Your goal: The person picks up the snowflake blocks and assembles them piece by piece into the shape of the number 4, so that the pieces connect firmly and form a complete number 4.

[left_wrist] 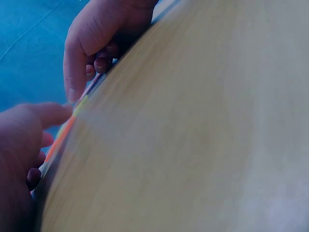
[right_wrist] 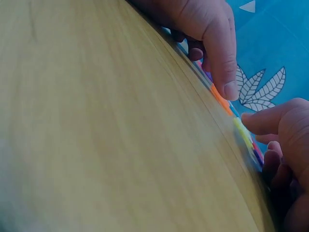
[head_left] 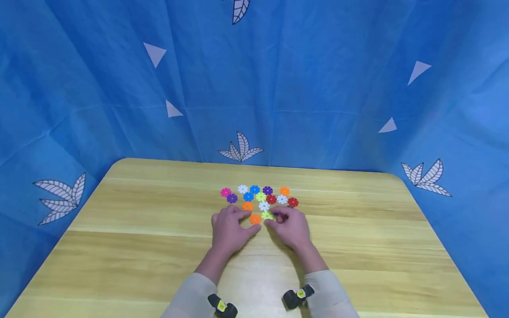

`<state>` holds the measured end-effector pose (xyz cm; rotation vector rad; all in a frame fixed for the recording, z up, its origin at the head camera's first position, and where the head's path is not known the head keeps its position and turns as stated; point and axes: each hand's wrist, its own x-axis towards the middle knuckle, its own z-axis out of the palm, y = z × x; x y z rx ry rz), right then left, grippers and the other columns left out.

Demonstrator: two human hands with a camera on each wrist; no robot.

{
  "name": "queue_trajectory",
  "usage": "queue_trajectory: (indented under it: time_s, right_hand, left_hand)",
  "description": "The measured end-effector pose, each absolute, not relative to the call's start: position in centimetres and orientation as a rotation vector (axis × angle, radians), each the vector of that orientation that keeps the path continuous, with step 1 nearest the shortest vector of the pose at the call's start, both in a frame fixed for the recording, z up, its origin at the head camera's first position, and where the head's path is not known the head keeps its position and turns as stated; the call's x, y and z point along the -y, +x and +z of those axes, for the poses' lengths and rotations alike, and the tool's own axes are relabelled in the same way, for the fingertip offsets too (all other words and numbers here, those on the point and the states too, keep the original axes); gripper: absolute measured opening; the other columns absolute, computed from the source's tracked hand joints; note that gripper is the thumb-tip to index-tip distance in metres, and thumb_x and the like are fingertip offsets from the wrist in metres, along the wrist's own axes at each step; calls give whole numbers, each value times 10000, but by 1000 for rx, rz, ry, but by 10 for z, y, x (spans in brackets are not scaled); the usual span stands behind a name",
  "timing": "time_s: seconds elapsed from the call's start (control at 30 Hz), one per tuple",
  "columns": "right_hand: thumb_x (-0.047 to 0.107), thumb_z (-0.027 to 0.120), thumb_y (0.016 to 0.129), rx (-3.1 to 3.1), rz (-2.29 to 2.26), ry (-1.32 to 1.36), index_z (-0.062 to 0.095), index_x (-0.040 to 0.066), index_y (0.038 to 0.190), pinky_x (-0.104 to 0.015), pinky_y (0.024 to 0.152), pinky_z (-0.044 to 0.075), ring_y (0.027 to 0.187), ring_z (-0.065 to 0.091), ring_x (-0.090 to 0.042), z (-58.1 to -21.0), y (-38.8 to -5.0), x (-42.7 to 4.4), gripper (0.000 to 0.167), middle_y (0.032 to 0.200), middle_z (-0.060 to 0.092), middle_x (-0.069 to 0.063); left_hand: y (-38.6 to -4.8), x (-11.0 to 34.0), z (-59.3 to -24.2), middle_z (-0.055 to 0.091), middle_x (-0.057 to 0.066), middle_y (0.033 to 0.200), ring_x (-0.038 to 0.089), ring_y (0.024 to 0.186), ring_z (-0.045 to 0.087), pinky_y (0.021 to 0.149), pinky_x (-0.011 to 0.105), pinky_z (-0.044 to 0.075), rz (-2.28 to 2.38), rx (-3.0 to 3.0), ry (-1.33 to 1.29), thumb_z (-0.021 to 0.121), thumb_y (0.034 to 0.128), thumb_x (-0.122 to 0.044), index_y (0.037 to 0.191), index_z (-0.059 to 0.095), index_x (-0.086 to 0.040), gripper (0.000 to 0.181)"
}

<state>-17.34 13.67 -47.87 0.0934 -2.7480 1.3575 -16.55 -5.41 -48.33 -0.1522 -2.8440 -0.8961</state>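
Near the table's middle, my left hand (head_left: pixel 230 227) holds an orange notched plastic disc (head_left: pixel 255 219) at its edges, between thumb and index finger. Close on its right, my right hand (head_left: pixel 291 226) has thumb and index finger at the edges of a yellow-green notched disc (head_left: pixel 267 215). Both discs look flat on the wood, almost side by side. Part of a dark blue disc (head_left: pixel 276 214) shows beneath the right fingers. In the right wrist view the left thumb (right_wrist: pixel 227 72) points down beside the orange disc (right_wrist: pixel 220 98), and the yellow-green disc (right_wrist: pixel 242 131) lies by the right thumb.
Beyond the hands lie several more notched discs, among them a pink one (head_left: pixel 226 192), a white one (head_left: pixel 264 206), a second orange one (head_left: pixel 247 206) and a red one (head_left: pixel 293 202). They rest on a wooden table (head_left: pixel 139 247). A blue patterned cloth (head_left: pixel 318 88) hangs behind it.
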Motion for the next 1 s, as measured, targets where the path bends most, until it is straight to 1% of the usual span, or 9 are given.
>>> queue_trajectory:
  time_s: [0.27,0.5,0.83,1.0]
  right_hand:
    - [236,856,794,2808,1247,65,774,181,1077,-340,637,420,658,517,-166,-479,-174,-138,299,692,557,46]
    - [245,861,789,2820,1218,55,776,183,1075,-341,624,418,649,523,-166,-477,-177,-136,305,691,565,50]
    - [182,879,777,2837,1293,-15,760,167,1015,-346,669,432,708,532,-174,-476,-178,-135,266,737,582,35]
    - [153,876,778,2837,1354,-51,733,151,997,-347,675,432,727,527,-189,-475,-178,-134,261,757,581,13]
  left_hand:
    - [-167,51,-483,590,-34,1037,182,999,530,850,423,326,-838,2877,-177,803,777,-557,1147,771,-238,490]
    - [-169,50,-481,600,-24,1059,191,1015,530,856,425,331,-829,2896,-139,800,783,-557,1154,769,-262,475]
    - [-168,48,-481,607,-28,1060,193,1016,534,856,433,331,-845,2904,-95,811,788,-521,1131,778,-267,428]
    - [-169,48,-480,618,-49,1047,193,1025,547,883,454,326,-916,2893,-58,833,784,-469,1086,788,-258,371]
